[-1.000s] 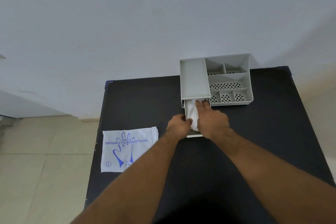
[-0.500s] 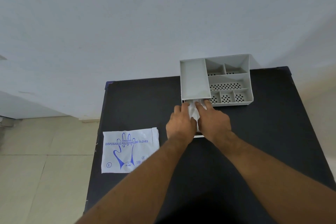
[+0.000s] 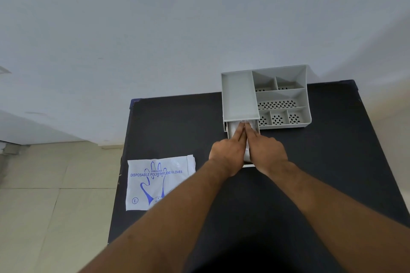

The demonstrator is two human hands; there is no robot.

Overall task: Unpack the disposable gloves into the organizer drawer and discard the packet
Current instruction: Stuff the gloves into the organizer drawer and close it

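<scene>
From the head camera, a black desk [image 3: 177, 131] stands against a pale wall, with a tiled floor [image 3: 44, 206] to its left. A grey organizer [image 3: 239, 95] sits at the far edge of the desk, its right part split into small compartments with perforated bottoms. The drawer [image 3: 256, 125] under its left part is pulled out toward the person, and a stack of clear gloves [image 3: 233, 128] lies inside it. The left hand [image 3: 227, 153] and the right hand [image 3: 265, 150] lie side by side, palms down, on top of the gloves, with the fingers [image 3: 240, 132] stretched flat and pointing toward the back of the drawer, the two index fingers touching. Neither hand has a closed grip; both are spread flat and pressing on the gloves rather than holding anything. The hands cover most of the drawer, so only its far end and a strip of its near front edge show. The packet [image 3: 155, 182], white with a blue glove drawing and blue lettering, lies flat near the left edge of the desk, well apart from the organizer and partly hidden behind the left forearm.
</scene>
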